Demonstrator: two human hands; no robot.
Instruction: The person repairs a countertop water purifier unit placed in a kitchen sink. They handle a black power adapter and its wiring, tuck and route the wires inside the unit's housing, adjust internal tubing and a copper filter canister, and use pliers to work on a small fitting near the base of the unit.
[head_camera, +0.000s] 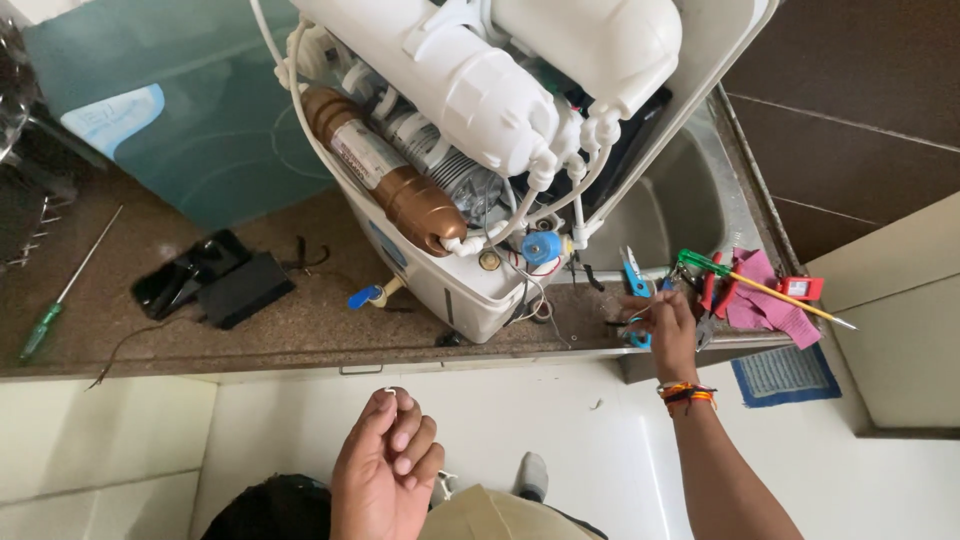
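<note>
My right hand (665, 322) reaches onto the stone counter edge beside the sink, its fingers closed around a blue-handled tool (637, 338) among a pile of hand tools. My left hand (388, 460) hovers low over the white floor, fingers curled, pinching a small pale part (388, 391) at its fingertips. An opened white water purifier (470, 290) lies on the counter between them. It shows white filter housings (470, 80), a copper-coloured cylinder (400, 185), a blue valve (542, 247) and white tubes.
By my right hand lie a blue cutter (632, 272), a green-handled screwdriver (740, 278), red pliers (712, 290), a pink cloth (770, 305) and a steel sink (690, 200). Leftward are a teal cover panel (190, 130), black cases (215, 280) and another green screwdriver (45, 325). A blue mat (785, 372) lies on the floor.
</note>
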